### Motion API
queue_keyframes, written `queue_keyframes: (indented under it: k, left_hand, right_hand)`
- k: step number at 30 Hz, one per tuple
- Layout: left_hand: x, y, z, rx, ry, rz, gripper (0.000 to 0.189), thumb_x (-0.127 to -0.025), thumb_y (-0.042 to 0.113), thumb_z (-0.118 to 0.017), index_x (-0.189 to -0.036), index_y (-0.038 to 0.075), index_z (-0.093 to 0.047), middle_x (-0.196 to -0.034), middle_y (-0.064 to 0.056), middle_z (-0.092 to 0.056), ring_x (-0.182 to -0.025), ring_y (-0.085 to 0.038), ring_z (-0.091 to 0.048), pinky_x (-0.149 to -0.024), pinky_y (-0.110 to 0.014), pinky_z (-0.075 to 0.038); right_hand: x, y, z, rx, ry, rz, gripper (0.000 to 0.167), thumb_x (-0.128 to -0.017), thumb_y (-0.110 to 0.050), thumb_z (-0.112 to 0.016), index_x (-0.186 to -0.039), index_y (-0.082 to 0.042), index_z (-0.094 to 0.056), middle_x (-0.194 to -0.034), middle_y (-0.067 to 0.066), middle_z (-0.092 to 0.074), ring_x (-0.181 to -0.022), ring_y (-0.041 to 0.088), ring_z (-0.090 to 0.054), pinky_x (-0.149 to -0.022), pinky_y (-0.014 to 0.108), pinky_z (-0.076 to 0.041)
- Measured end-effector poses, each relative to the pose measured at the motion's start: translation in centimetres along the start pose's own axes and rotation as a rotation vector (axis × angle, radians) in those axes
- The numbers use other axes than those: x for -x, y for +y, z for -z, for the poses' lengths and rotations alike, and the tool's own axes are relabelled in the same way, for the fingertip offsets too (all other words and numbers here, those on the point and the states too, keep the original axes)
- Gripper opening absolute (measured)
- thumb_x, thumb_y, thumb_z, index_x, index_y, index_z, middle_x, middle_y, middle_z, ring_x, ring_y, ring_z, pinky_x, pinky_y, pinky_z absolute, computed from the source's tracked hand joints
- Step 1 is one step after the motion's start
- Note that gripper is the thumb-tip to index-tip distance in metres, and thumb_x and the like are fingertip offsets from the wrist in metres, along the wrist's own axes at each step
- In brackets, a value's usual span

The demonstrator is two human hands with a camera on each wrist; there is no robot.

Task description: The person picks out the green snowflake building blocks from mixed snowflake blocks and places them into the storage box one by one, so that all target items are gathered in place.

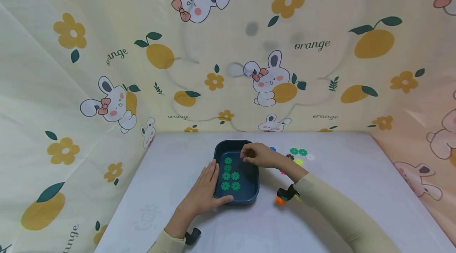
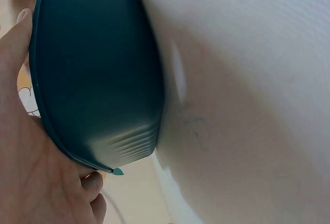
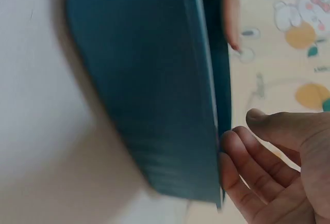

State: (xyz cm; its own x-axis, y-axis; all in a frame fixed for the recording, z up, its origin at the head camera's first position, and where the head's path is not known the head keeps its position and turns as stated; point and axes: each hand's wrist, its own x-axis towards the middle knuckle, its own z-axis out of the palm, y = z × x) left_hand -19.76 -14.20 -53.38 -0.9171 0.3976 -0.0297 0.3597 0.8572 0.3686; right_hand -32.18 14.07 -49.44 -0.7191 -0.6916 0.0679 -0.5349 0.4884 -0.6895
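Done: six green plastic flower pieces (image 1: pixel 230 175) lie in the dark blue plastic tray (image 1: pixel 253 195), mid worktop (image 1: pixel 356 189).
Left: more coloured flower pieces (image 1: pixel 298 152) wait far right.
Left hand (image 1: pixel 203 191): flat, steadying tray's left rim.
Right hand (image 1: pixel 258 155): fingers curled over tray; holding something, cannot tell.

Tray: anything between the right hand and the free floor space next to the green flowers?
Nothing visible. The right hand hovers over the tray, right above its far end. The green flowers lie toward the left side; the floor beside them is bare. The left hand rests on the left wall, outside.
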Motion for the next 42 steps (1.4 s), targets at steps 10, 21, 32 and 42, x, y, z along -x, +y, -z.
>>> queue_keyframes:
  k: [10, 21, 32, 42]
  left_hand:
    - [0.1, -0.1, 0.0, -0.006, 0.008, 0.000, 0.125, -0.091, 0.080, -0.065, -0.172, 0.003, -0.009, -0.181, -0.012, 0.003, -0.168, -0.026, 0.000, -0.136, -0.048, -0.009]
    - [0.2, -0.1, -0.1, -0.005, -0.004, 0.000, 0.125, -0.091, 0.083, -0.061, -0.172, 0.003, -0.010, -0.181, -0.013, 0.002, -0.168, -0.028, -0.001, -0.136, -0.049, -0.009]
    - [0.3, -0.2, -0.1, -0.030, 0.003, -0.008, 0.127, -0.090, 0.086, -0.058, -0.172, 0.004, -0.007, -0.181, -0.011, 0.004, -0.168, -0.027, -0.001, -0.136, -0.047, -0.009]
    - [0.2, -0.1, 0.0, -0.017, 0.003, -0.009, 0.128, -0.089, 0.088, -0.057, -0.172, 0.003, -0.008, -0.181, -0.012, 0.004, -0.168, -0.027, -0.001, -0.136, -0.048, -0.010]
  right_hand:
    - [3.0, 2.8, 3.8, -0.012, 0.141, -0.086, 0.010, -0.103, -0.008, -0.073, -0.113, -0.009, -0.072, -0.101, -0.001, -0.072, -0.094, 0.017, -0.068, -0.090, 0.033, -0.063]
    - [6.3, 7.1, 6.9, 0.012, 0.193, -0.241, 0.018, -0.104, -0.009, -0.072, -0.120, -0.001, -0.071, -0.107, 0.006, -0.072, -0.101, 0.025, -0.067, -0.097, 0.047, -0.062]
    - [8.3, 10.9, 8.3, 0.034, 0.210, -0.416, 0.023, -0.103, -0.014, -0.073, -0.121, 0.000, -0.071, -0.106, 0.011, -0.068, -0.100, 0.029, -0.061, -0.088, 0.034, -0.057]
    - [9.2, 12.7, 8.0, 0.020, 0.201, -0.553, 0.028, -0.103, -0.021, -0.073, -0.124, -0.002, -0.069, -0.124, 0.023, -0.061, -0.103, 0.035, -0.057, -0.073, 0.034, -0.060]
